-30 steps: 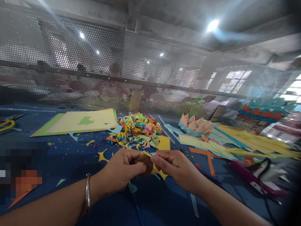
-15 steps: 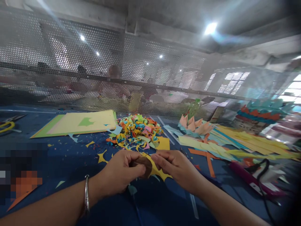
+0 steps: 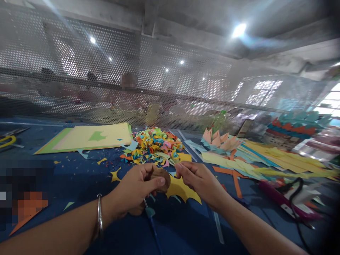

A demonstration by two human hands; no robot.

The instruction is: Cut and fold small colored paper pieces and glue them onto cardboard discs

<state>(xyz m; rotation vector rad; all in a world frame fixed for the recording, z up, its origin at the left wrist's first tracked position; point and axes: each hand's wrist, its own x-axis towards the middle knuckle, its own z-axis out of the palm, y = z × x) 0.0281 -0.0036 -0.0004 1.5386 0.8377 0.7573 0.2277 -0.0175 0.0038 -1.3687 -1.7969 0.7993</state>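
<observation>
My left hand (image 3: 142, 186) is closed around a brown, rounded flat piece (image 3: 162, 179), its thumb pressed on the near face. Just to the right, my right hand (image 3: 196, 179) is closed in a pinch, fingertips beside the brown piece; what it pinches, if anything, is hidden. A scallop-edged yellow paper piece (image 3: 183, 189) shows below and between both hands. Whether it is held or lies on the table I cannot tell. Under my left hand, a thin blue rod (image 3: 154, 230) with a small teal paper scrap (image 3: 150, 211) points toward me.
A heap of coloured paper scraps (image 3: 156, 145) lies beyond my hands. Paper sheets (image 3: 66, 141) are stacked at left, near yellow-handled scissors (image 3: 7, 141). At right are paper strips (image 3: 287, 156), pink paper points (image 3: 217, 140) and a purple corded device (image 3: 289, 203). Perforated metal screen (image 3: 106, 71) stands behind.
Both hands have risen slightly, and the brown piece has tilted in my left hand. More of the yellow paper shows between and below them.
</observation>
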